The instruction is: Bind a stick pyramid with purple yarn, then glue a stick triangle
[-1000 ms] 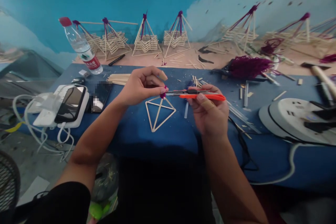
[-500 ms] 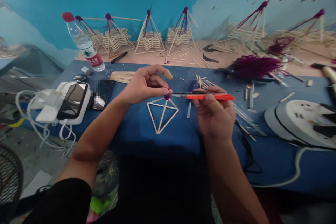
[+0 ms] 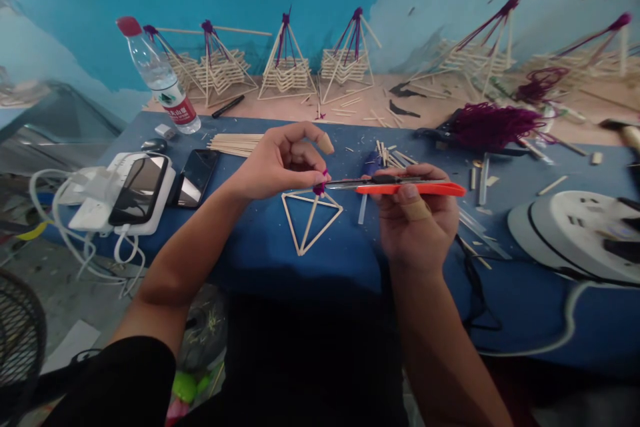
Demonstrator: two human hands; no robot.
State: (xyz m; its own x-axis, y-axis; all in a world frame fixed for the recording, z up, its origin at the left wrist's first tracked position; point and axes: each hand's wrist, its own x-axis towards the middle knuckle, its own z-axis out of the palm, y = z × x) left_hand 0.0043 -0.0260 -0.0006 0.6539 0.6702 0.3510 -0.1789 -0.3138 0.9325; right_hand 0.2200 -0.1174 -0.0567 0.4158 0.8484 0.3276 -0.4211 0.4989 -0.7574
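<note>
My left hand (image 3: 285, 163) pinches the purple yarn (image 3: 319, 188) wound at the top of a small stick pyramid (image 3: 313, 227). The pyramid stands on the blue cloth, its thin wooden sticks joined at the corners. In my right hand (image 3: 417, 220) is a pair of orange-handled scissors (image 3: 410, 189), seen nearly edge-on. Their metal blades point left and reach the yarn beside my left fingertips. Whether the blades are touching the yarn, I cannot tell. A tape-like band covers part of my right thumb.
Several finished stick frames with purple tops (image 3: 287, 73) line the wall. A water bottle (image 3: 173, 97), phone (image 3: 197, 177) and power strip (image 3: 150, 197) with cables lie left. At right are purple yarn (image 3: 497, 125), loose sticks (image 3: 387, 155) and a round white device (image 3: 575, 233).
My right hand and the scissors have shifted slightly right and turned a little, showing more of the metal. My left hand keeps its pinch on the yarn.
</note>
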